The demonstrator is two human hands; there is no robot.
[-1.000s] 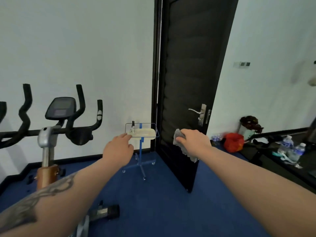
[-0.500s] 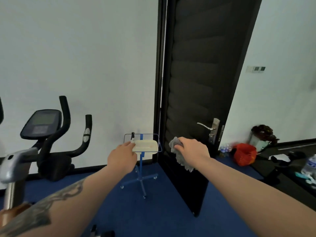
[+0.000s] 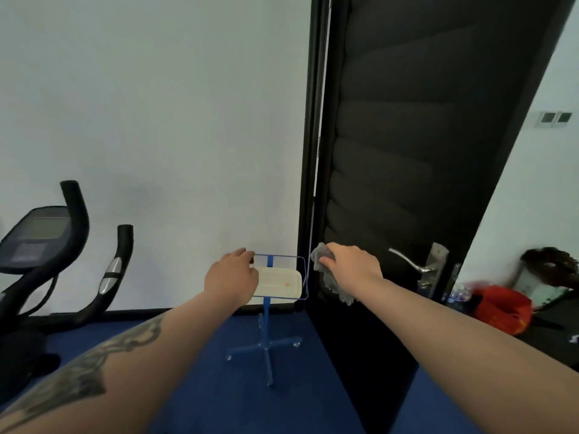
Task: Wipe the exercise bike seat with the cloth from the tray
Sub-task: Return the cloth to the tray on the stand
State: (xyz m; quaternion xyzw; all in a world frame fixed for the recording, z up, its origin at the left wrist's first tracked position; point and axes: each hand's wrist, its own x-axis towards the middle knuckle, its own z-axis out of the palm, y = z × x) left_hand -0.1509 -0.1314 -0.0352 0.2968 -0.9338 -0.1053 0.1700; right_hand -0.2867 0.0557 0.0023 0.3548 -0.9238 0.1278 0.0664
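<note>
right hand (image 3: 351,267) grips the grey cloth (image 3: 329,277); left hand (image 3: 232,277) loosely curled over the tray (image 3: 279,285)

A: Setting?
B: A small exercise room indoors, of a home or a small gym; which one cannot be told.

A: Evidence?
B: Exercise bike (image 3: 47,261), far left: black handlebars, grey console. Blue carpet floor (image 3: 219,386). Plain white wall (image 3: 156,104) with dark skirting.

A: Other fixtures?
B: Black padded door (image 3: 407,151), ajar, with metal lever handle (image 3: 410,261). Blue wheeled stand (image 3: 266,343) carrying a pale tray (image 3: 282,281). Wall switch plate (image 3: 554,118). Red bag (image 3: 504,308) on the floor past the door.
</note>
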